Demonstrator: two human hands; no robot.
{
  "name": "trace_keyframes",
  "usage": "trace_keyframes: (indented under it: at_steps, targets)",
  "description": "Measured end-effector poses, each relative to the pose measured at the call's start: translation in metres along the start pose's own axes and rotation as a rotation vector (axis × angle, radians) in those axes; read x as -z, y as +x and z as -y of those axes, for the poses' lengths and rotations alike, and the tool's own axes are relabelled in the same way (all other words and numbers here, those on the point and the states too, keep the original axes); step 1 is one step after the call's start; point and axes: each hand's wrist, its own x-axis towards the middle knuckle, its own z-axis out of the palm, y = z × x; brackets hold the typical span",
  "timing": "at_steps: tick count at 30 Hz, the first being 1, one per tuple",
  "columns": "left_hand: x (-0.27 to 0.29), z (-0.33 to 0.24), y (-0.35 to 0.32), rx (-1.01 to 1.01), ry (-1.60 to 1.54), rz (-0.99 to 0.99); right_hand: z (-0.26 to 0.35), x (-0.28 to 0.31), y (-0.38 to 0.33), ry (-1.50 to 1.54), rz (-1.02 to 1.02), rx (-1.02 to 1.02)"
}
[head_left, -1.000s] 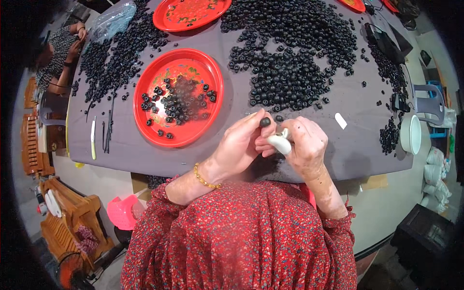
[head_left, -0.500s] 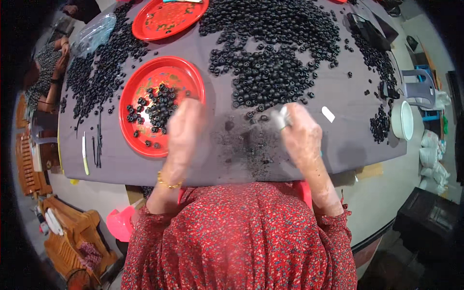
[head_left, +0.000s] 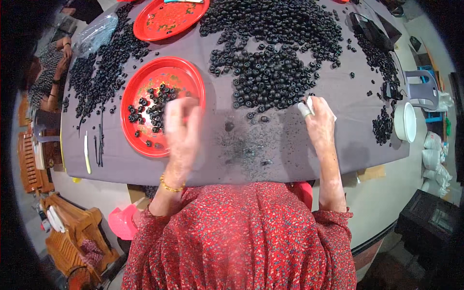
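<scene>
– As the L hand (head_left: 182,126) hovers, blurred, over R side of the red tray (head_left: 164,61), is it gripping anything?
– Can't tell. R hand (head_left: 321,120) is at near-R edge of the bead pile (head_left: 270,77), white cover (head_left: 303,109) on a finger; its grip's unclear too.
– Room?
– Speckled grey cloth (head_left: 266,140) b/w hands, open down to its near edge.
– Tray beads (head_left: 157,113)?
– Black, roundish, clustered, several holes facing up; tray's long axis approx near-far.

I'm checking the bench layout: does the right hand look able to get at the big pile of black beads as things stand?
Probably yes: the right hand is close to the near edge of the pile of black beads, and nothing visible blocks the way.
</scene>
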Motion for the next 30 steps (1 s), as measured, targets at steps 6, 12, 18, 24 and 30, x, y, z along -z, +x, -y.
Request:
trace_keyframes:
  at_steps: [6, 12, 18, 24, 30]
  targets:
    - [-0.047, -0.049, -0.008, -0.102, -0.231, 0.429, 0.064, 0.035, -0.015, 0.32, 0.148, 0.236]
    - [-0.048, -0.063, 0.0, 0.302, -0.557, 0.629, 0.089, 0.046, -0.02, 0.389, 0.173, 0.313]
    - [-0.059, -0.051, -0.01, 0.634, -1.237, 0.589, 0.096, 0.041, -0.021, 0.578, 0.238, 0.211]
    - [-0.06, -0.055, -0.013, 0.607, -1.304, 0.57, 0.094, 0.036, -0.024, 0.715, 0.278, 0.152]
    - [-0.059, -0.056, -0.013, 0.571, -1.313, 0.521, 0.094, 0.032, -0.024, 0.93, 0.299, 0.01]
